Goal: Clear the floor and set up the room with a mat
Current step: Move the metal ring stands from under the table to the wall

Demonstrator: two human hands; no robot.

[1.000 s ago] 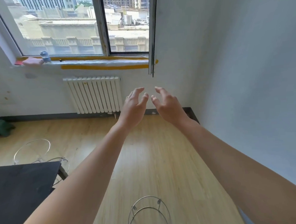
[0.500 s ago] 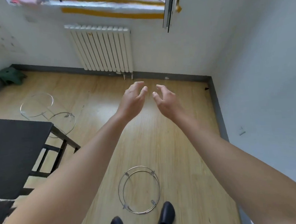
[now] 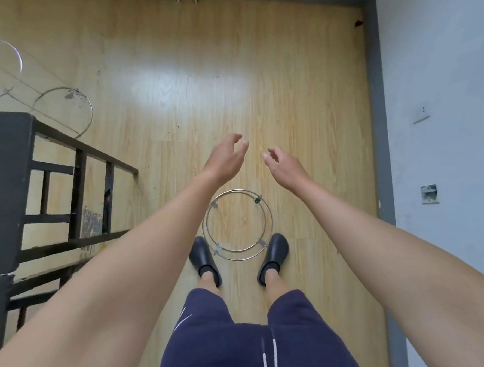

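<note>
One wooden floor [image 3: 285,81] across most of the view: pale planks, with a bright patch of glare toward the far edge. Bounded along the right edge by a grey skirting board [image 3: 378,118], which turns the far right corner; above that, a plain white wall [image 3: 440,57].

At the left edge of the floor, a black counter [image 3: 3,183] seen from above, dark top to the left, black frame bars beneath and beside it.

Lower middle, dark blue shorts [image 3: 216,341] with white drawstrings, and two bare forearms stretched forward from the bottom corners.

Toward the far left corner of the floor, just beyond the counter, a blurred wire stand [image 3: 91,113] of thin hoops, on its side as far as can be told.

Near the middle of the floor, a round wire ring [image 3: 235,190], two concentric hoops joined by small clips, flat on the planks. Directly in front of the feet: left black shoe [image 3: 201,254] just beside the near left arc, right black shoe [image 3: 276,250] just beside the near right arc.

Above the ring and clear of it, left hand [image 3: 225,161] and right hand [image 3: 285,168], near each other but apart. Both open, fingers loosely curled, nothing gripped.

On the wall, a white switch plate [image 3: 421,114] and, nearer, a small damaged outlet [image 3: 429,194].
</note>
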